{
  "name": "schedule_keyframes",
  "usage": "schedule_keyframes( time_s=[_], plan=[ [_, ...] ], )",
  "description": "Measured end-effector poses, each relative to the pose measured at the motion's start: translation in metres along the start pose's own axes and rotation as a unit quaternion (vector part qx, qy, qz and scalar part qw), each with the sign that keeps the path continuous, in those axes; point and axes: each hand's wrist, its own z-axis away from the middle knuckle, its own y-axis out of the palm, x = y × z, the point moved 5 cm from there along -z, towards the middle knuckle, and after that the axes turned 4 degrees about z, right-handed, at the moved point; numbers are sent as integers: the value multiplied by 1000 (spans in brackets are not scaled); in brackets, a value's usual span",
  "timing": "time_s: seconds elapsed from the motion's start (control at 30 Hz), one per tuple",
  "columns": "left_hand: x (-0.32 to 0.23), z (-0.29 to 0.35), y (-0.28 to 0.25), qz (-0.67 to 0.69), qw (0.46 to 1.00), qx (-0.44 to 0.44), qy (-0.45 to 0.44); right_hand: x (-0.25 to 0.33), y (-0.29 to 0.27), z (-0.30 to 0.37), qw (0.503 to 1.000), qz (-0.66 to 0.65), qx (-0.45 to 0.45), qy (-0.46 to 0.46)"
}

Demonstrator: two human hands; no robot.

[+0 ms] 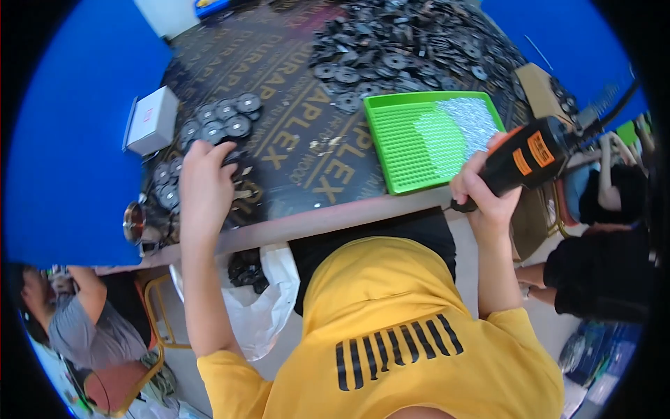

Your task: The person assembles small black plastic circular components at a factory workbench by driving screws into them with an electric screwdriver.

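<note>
My right hand [485,192] grips a black electric screwdriver [534,157] with orange labels, its cable running off to the upper right. The tool is tilted beside a green ribbed tray [382,157], where small silvery screws [469,115] lie heaped on the right side. On the left, my left hand [207,171] reaches over a cluster of round black discs [237,126] set out in rows. Its fingers are curled, with index finger and thumb close together at the discs; whatever is between them is too dark to make out.
A large pile of loose black discs [419,45] covers the table's far side. A white box [153,120] and a coppery round object [134,222] stand at the left edge. Below hangs a white plastic bag [269,307] with black pieces inside. Other people sit left and right.
</note>
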Motion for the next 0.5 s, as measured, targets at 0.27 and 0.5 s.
schedule_keyframes(
  time_s=[0.27,0.5],
  plan=[
    [-70,24,57,664,709,126,-201,27,9,-64,990,28,54,-124],
    [-105,13,114,774,566,171,-228,-16,19,-114,989,43,-33,-139]
  ],
)
